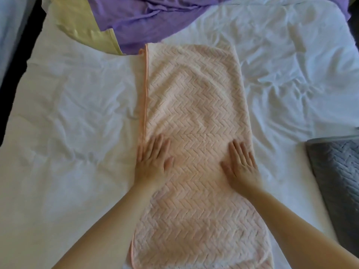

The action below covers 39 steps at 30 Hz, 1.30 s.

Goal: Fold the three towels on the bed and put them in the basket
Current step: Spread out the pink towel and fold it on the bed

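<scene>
Both hands, left hand [153, 158] and right hand [240, 164], press flat with straight fingers on the pink towel [194, 105] on the bed [77, 113].

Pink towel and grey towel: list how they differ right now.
Colour: the pink towel is pale peach with an orange trimmed edge; the grey towel is dark grey.
Place: the pink towel lies centred as a long strip; the grey towel sits at the right, partly out of frame.
Contact: the left hand and right hand press flat on the pink towel; nothing touches the grey towel.
Both share a raised zigzag weave.
</scene>
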Motion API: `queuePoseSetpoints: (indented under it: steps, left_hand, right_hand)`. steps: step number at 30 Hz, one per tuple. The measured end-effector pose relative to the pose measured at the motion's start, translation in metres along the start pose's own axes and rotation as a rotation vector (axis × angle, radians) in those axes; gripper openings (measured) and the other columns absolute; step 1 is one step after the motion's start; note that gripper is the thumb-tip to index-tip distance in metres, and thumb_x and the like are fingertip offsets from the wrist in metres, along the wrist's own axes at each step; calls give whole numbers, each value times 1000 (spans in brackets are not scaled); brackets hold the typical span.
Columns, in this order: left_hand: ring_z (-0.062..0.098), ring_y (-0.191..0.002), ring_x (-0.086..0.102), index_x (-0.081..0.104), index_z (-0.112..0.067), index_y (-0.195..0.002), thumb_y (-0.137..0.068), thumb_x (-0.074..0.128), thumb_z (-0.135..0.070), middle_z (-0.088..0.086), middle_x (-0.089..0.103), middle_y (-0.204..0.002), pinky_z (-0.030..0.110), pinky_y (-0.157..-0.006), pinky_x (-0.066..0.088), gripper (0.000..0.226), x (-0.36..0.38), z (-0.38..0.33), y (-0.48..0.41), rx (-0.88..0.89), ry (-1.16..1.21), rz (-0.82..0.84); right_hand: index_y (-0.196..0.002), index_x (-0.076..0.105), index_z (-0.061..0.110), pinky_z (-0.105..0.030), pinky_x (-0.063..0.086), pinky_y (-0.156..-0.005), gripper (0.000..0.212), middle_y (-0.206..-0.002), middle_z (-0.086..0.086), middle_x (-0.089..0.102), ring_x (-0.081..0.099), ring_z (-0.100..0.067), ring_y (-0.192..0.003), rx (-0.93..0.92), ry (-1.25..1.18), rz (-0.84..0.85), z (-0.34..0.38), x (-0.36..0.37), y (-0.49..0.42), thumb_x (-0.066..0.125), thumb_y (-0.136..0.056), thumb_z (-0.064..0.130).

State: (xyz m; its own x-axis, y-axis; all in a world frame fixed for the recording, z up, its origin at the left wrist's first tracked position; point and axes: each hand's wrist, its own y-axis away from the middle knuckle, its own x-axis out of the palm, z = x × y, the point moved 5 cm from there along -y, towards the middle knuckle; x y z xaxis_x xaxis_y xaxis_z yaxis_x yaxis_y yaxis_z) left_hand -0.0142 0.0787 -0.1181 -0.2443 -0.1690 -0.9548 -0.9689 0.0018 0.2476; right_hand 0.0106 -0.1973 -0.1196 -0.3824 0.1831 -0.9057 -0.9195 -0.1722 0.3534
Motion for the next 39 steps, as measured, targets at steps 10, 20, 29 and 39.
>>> queuePoseSetpoints:
  steps: [10,20,29,39]
  left_hand:
    - [30,-117,53,60,-15,-123,-85,51,-34,4,57,-130,42,-99,38,44,-37,10,-37,-102,247,-292]
    - [14,-148,-3,6,-44,-149,-90,11,-65,-10,-4,-160,44,-118,2,63,-36,24,-174,-185,57,-65]
    - [33,-124,45,50,-7,-128,-85,67,-29,15,50,-133,42,-104,33,51,-92,44,-265,-306,481,-466]
    - [24,-98,65,65,-26,-87,-82,69,-41,6,69,-103,47,-95,51,16,-107,94,-361,-507,1250,-145]
  right_hand:
    - [-145,33,19,-39,18,-116,57,-153,5,28,18,-15,-143,-36,-274,-222,-7,-48,-55,31,-96,49]
    - [-146,-13,40,-33,-16,-114,64,-151,22,-18,-23,-2,-140,-84,5,2,-6,-54,-199,1,-89,67]
    - [-112,56,12,-39,35,-96,24,-114,-7,55,47,-30,-109,-35,-244,-395,-7,-135,-281,55,-90,22]
    - [-86,55,46,-45,35,-95,20,-100,2,55,39,-27,-110,-41,-244,138,-21,-176,-393,44,-86,63]
